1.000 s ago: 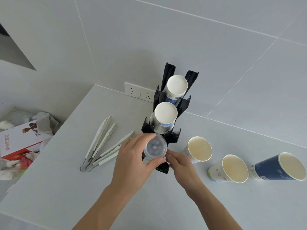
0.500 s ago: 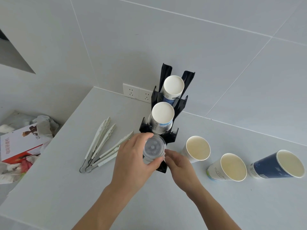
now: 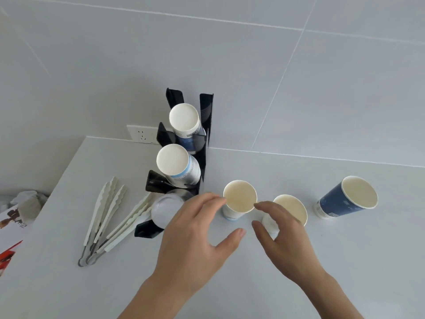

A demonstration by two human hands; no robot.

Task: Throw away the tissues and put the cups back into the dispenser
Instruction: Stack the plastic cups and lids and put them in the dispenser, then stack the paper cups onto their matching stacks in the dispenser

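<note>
A black cup dispenser (image 3: 204, 125) stands against the wall with three slots. Upside-down paper cup stacks fill the back slot (image 3: 184, 117) and the middle slot (image 3: 172, 160); a clear plastic cup (image 3: 166, 211) sits in the front slot. Three paper cups stand upright on the counter: a white one (image 3: 239, 196), a second white one (image 3: 292, 209) and a dark blue one (image 3: 349, 196). My left hand (image 3: 197, 233) is open, fingertips by the first white cup's left rim. My right hand (image 3: 281, 231) is open, partly covering the second white cup, fingertips near the first cup's right rim.
Two pairs of white tongs (image 3: 110, 217) lie left of the dispenser. A wall socket (image 3: 141, 134) is behind it. Past the white counter's left edge (image 3: 66, 171), a bin holds crumpled tissues (image 3: 27, 201) and a printed box (image 3: 11, 224).
Both hands have let go of the clear cup, which stays in the front slot, and moved right to either side of the nearest white cup. The view shifted right.
</note>
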